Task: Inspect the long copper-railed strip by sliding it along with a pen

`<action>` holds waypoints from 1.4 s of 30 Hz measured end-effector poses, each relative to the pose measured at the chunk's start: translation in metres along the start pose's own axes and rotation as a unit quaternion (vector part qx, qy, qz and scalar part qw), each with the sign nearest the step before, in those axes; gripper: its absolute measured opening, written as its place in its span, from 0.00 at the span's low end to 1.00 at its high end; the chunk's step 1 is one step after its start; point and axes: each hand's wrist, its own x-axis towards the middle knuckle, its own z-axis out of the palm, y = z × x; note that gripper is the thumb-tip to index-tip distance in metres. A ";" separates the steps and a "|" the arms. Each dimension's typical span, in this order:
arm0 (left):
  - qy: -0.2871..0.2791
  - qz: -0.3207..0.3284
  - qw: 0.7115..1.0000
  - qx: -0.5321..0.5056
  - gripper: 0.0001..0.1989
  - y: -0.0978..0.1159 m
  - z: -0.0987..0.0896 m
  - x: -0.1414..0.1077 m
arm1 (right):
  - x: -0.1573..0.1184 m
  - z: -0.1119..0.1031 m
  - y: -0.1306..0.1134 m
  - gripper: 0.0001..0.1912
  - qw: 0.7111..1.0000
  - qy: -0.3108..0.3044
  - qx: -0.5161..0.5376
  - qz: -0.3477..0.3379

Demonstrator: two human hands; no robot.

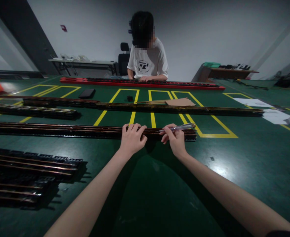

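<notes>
On the green table point(233, 164), near its middle: long dark rail point(85, 130) with copper strips, lying flat, crosswise. Left hand point(132, 138) pressed down on it, fingers curled over the top edge. Right hand point(174, 140) just beside, pinching a clear-barrelled pen point(181, 127) laid along the rail. Risks, by judgement: rail sliding on the smooth surface if the left hand's pressure eases; pen tip skidding off the narrow strip; far unsupported end swinging toward the neighbouring rails point(31, 112). Co-worker point(148, 61) opposite, well apart.

— Any writing you can read here?
— None. The red sign point(64, 28) on the far wall is too small, and the dark print on the co-worker's white shirt point(144, 65) forms no legible letters.
</notes>
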 end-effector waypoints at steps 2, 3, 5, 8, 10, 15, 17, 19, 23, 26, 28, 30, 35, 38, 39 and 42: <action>0.005 0.001 1.000 0.006 0.16 0.000 0.001 0.000 | 0.000 0.000 0.001 0.09 1.000 0.002 -0.002 0.001; 0.008 0.000 1.000 0.009 0.16 0.000 0.001 0.000 | 0.001 0.000 0.001 0.09 1.000 0.003 -0.002 0.001; 0.014 0.001 1.000 0.012 0.16 0.000 0.001 0.000 | 0.001 0.000 0.002 0.09 1.000 0.003 0.001 0.000; 0.019 -0.001 1.000 0.013 0.16 0.001 0.001 0.000 | 0.001 -0.001 0.002 0.09 1.000 -0.002 0.002 -0.004; 0.020 -0.001 1.000 0.016 0.15 0.003 0.001 0.000 | 0.001 -0.001 0.002 0.09 1.000 -0.005 0.000 -0.004; 0.026 0.001 0.999 0.025 0.15 0.006 0.001 0.001 | 0.000 0.000 0.000 0.08 1.000 -0.005 -0.003 -0.004; 0.026 0.002 0.999 0.028 0.15 0.006 0.002 0.001 | -0.001 0.000 0.000 0.08 1.000 -0.005 -0.006 -0.009; 0.025 0.004 0.999 0.031 0.15 0.006 0.002 0.001 | -0.001 0.001 -0.001 0.09 1.000 -0.003 -0.009 -0.013; 0.025 0.005 0.999 0.038 0.15 0.006 0.003 0.000 | -0.001 0.000 0.000 0.09 1.000 0.009 -0.008 -0.013; 0.020 0.006 0.999 0.038 0.16 0.006 0.003 0.000 | -0.001 0.000 0.000 0.09 1.000 0.020 -0.009 -0.012; 0.014 0.005 0.999 0.035 0.17 0.006 0.003 0.000 | -0.001 0.000 0.000 0.08 0.999 0.029 -0.008 -0.015; 0.010 0.004 0.999 0.032 0.18 0.006 0.002 0.000 | -0.002 0.000 0.001 0.08 0.999 0.039 -0.007 -0.019; 0.013 0.002 0.999 0.032 0.18 0.006 0.003 0.000 | -0.001 0.000 0.002 0.08 0.999 0.046 -0.005 -0.020; 0.012 0.000 0.999 0.031 0.18 0.005 0.003 0.000 | -0.001 0.000 0.002 0.09 0.999 0.019 -0.019 -0.021; 0.011 -0.002 0.999 0.031 0.18 0.005 0.003 0.000 | -0.001 0.000 0.002 0.09 0.999 0.008 -0.024 -0.022; 0.004 -0.008 0.999 0.031 0.19 0.004 0.003 0.000 | 0.000 -0.001 0.001 0.10 0.999 -0.008 -0.034 -0.022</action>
